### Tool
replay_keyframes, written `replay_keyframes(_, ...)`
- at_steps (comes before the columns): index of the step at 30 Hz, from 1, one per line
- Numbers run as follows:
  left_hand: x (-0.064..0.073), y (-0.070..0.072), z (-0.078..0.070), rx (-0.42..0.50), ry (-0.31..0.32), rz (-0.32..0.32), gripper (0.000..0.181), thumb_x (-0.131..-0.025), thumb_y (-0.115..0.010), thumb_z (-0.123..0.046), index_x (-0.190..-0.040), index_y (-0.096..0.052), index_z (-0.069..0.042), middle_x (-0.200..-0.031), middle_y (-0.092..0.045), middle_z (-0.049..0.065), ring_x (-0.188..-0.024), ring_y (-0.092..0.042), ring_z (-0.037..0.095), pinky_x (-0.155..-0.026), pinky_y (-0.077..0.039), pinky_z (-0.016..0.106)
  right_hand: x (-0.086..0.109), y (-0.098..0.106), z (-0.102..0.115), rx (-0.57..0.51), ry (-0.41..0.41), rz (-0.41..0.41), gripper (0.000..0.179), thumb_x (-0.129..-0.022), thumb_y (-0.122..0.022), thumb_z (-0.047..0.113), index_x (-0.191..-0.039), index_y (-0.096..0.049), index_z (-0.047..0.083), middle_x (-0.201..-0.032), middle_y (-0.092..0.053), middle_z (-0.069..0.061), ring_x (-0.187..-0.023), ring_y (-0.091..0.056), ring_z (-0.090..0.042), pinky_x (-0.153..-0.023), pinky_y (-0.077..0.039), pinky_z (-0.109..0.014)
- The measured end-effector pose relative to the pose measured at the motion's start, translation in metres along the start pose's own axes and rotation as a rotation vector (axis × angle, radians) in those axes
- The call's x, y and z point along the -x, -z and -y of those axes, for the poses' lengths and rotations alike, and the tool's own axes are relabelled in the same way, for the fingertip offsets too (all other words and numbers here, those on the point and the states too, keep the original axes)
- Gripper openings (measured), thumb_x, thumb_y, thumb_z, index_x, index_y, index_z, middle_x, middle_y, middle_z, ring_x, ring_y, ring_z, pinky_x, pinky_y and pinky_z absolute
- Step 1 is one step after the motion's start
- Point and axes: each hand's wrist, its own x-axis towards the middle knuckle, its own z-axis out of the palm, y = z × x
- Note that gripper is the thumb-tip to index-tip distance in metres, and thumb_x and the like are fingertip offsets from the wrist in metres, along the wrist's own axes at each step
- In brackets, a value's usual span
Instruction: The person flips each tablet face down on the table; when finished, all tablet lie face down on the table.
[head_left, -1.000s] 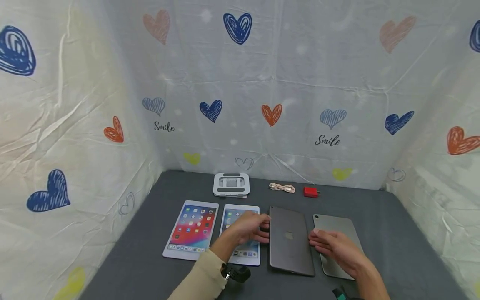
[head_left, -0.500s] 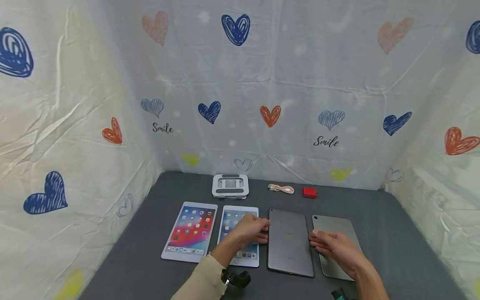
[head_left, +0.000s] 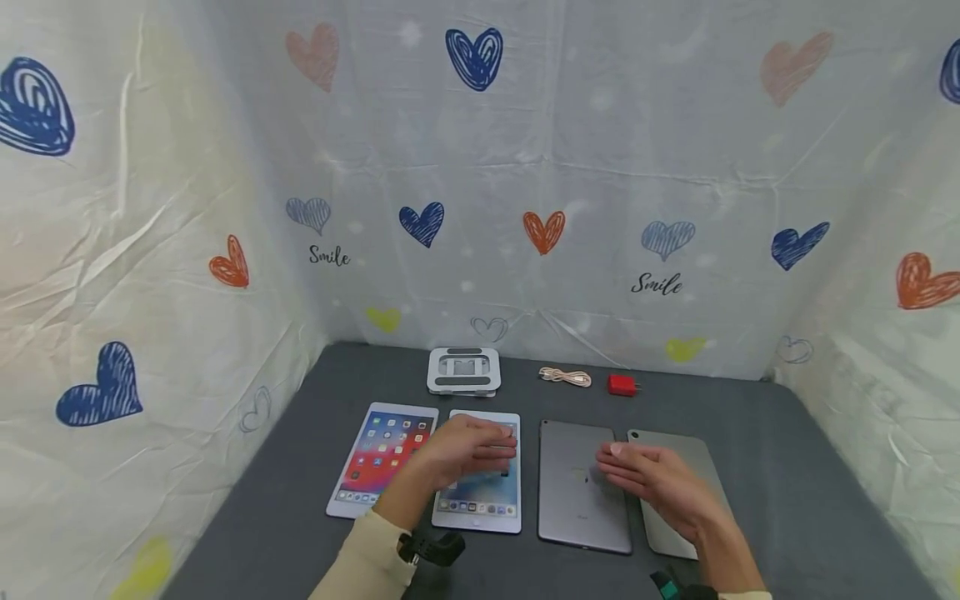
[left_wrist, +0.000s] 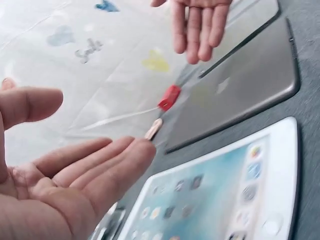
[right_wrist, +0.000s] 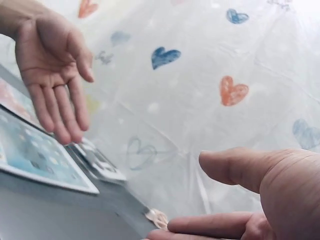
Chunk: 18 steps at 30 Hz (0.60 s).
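Both hands hover palm inward with straight fingers, holding nothing. My left hand [head_left: 468,450] is over a white tablet [head_left: 480,515] whose lit screen shows app icons. Over the right edge of a dark grey tablet [head_left: 577,500], lying back up, is my right hand [head_left: 660,483]. A lighter grey tablet [head_left: 697,458], also back up, lies partly hidden under that hand. Farthest left is another white tablet [head_left: 397,442] with a red and blue lit screen. In the left wrist view, the fingers of the left hand [left_wrist: 100,175] overlap the white tablet's edge.
A folded silver stand [head_left: 463,372] lies at the back of the grey table [head_left: 262,533]. To its right are a bundled pale cable [head_left: 566,377] and a red charger plug [head_left: 622,384]. A heart-printed white sheet [head_left: 600,167] encloses the back and sides.
The dark grey tablet, earlier between both hands and tilted slightly, now lies flat. Both hands have come off its edges; the left moved left, the right rose slightly over it.
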Motion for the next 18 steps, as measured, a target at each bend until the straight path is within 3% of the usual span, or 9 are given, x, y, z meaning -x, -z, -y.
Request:
replay_keyframes(8,0.022,0.044,-0.006,0.091,-0.032,0.097,0.047,-0.111,-0.065,-0.013,-0.150,-0.058,0.011,-0.156,-0.058,0.031,-0.133,-0.072,0.032,-0.113,-0.058,0.045,-0.017,-0.026,0.002,-0.140,0.069,0.116,0.074,-0.115,-0.061,0.035,-0.161,-0.036,-0.017,-0.164,-0.048,-0.033,-0.146,-0.061,-0.033,-0.119,-0.054,-0.040)
replay_keyframes(14,0.039,0.075,-0.007,0.144,-0.009,0.080,0.051,-0.110,-0.064,-0.010,-0.154,-0.051,0.013,-0.158,-0.056,0.031,-0.141,-0.064,0.040,-0.119,-0.051,0.050,-0.030,-0.045,0.000,-0.222,0.051,0.133,0.075,-0.113,-0.064,0.034,-0.161,-0.036,-0.017,-0.163,-0.049,-0.033,-0.145,-0.062,-0.032,-0.119,-0.054,-0.040)
replay_keyframes(18,0.046,0.092,-0.004,0.119,0.023,0.054,0.058,-0.112,-0.063,-0.012,-0.160,-0.042,0.014,-0.162,-0.051,0.032,-0.147,-0.057,0.043,-0.119,-0.052,0.049,-0.035,-0.058,0.000,-0.220,0.022,0.133,0.076,-0.113,-0.064,0.036,-0.161,-0.037,-0.016,-0.164,-0.047,-0.034,-0.150,-0.057,-0.039,-0.121,-0.053,-0.043)
